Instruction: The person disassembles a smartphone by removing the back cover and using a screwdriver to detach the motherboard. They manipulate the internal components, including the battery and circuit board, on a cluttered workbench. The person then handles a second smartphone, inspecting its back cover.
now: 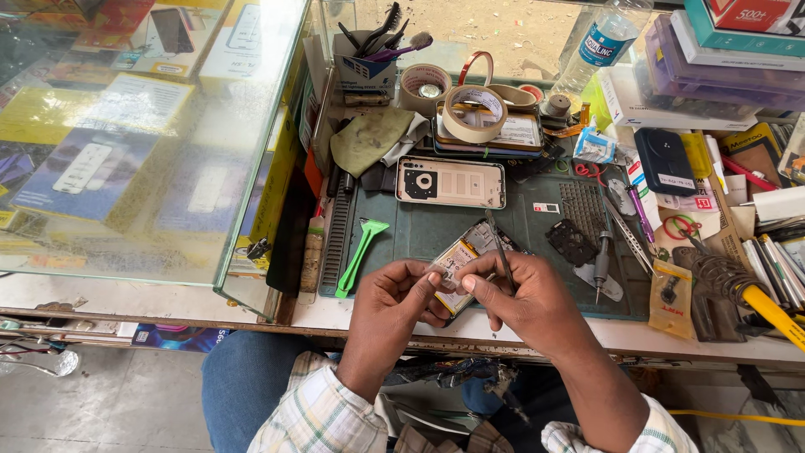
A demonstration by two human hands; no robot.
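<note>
An opened phone (470, 252) with its battery showing lies at the near edge of a dark green work mat (419, 231). My left hand (394, 298) grips the phone's near left side with thumb and fingers. My right hand (516, 294) holds thin metal tweezers (501, 252) and pinches at the phone's top face. The phone's removed back cover (451, 182) lies face down farther back on the mat.
A green plastic pry tool (359, 252) lies left of the phone. Tape rolls (474, 113), a brush cup (366, 63), a screwdriver (601, 260), scissors, a water bottle (599, 46) and stacked boxes crowd the back and right. A glass display case (142, 126) stands at left.
</note>
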